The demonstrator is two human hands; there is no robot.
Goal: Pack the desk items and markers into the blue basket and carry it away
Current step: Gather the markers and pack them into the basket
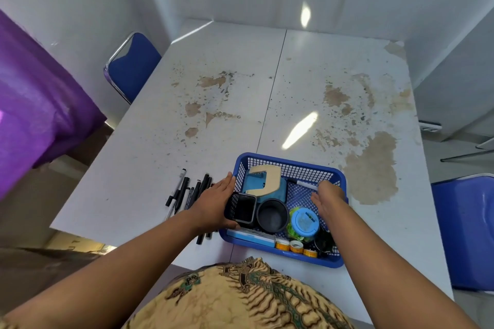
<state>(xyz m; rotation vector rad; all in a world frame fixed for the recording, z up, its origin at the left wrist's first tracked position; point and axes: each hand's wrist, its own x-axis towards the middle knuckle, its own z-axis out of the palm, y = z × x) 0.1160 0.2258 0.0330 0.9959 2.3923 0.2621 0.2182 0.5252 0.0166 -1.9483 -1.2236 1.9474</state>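
Observation:
The blue basket [290, 161] stands on the white table [149, 147] near its front edge. In it are a blue hole punch with a beige piece [264, 181], a round black cup [272, 215], a blue-lidded jar [304, 223], several tape rolls [295, 246] and a flat blue box [251, 235]. My left hand [213, 201] holds a square black mesh pen holder [242, 209] over the basket's left rim, thumb under it. My right hand [328, 193] pinches the end of a white marker [303, 184] inside the basket. Several black markers [187, 189] lie on the table left of the basket, partly hidden by my left hand.
A blue chair [133, 67] stands at the table's far left and another [465, 230] at its right side. Purple cloth [40, 104] hangs at the left. White walls close off the far and right edges. The tabletop is worn with brown patches.

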